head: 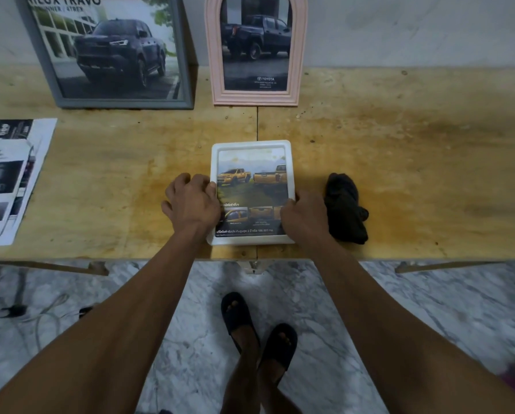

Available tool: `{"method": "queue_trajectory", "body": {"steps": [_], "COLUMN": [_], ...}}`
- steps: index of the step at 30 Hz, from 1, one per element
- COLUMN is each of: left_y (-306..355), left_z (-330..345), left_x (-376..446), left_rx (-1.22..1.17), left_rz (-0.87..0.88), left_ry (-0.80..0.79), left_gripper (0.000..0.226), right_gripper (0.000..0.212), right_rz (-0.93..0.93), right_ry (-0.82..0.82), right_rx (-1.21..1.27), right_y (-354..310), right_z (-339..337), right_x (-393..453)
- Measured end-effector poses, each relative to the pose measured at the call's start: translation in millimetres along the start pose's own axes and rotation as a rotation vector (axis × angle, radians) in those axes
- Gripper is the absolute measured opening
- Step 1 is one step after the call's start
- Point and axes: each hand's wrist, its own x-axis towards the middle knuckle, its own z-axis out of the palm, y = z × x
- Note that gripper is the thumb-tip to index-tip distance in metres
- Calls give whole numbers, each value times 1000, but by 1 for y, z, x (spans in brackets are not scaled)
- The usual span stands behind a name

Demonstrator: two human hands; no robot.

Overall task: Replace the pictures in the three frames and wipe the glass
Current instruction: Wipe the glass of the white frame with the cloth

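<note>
A white frame [251,144] with a picture of yellow pickup trucks lies flat near the table's front edge. My left hand [192,200] grips its left edge with curled fingers. On the opposite side my right hand [304,216] grips the right edge, low down. A dark crumpled cloth [346,207] lies just right of my right hand. A grey frame [113,49] with a dark truck picture leans against the wall at the back left. Beside it stands a pink arched frame [254,98], also showing a dark truck.
Loose printed pictures [8,180] lie at the table's left. The stained wooden table [414,159] runs across the view; its front edge is close to my body. Below are a marble floor, my sandalled feet [259,327] and cables [47,315] at the left.
</note>
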Motion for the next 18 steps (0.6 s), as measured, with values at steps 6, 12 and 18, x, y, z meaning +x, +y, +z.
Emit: {"method": "queue_trajectory", "body": {"steps": [6,12,18], "left_y": [24,55,90], "left_z": [-12,-64,-128], "left_x": [-6,-25,-42], "left_rx": [-210,-592,-750], "left_rz": [-159,-274,-242], "left_ry": [-100,-146,-312], "left_gripper": [31,28,33], "right_gripper": [31,24,28], "right_rz": [135,192,112], "right_ry": [-22,33,62], "right_rx": [233,473,574], "right_y": [-9,-38,-72], "right_z": [-7,-45,-108], "right_x": [-5,-37,-80]}}
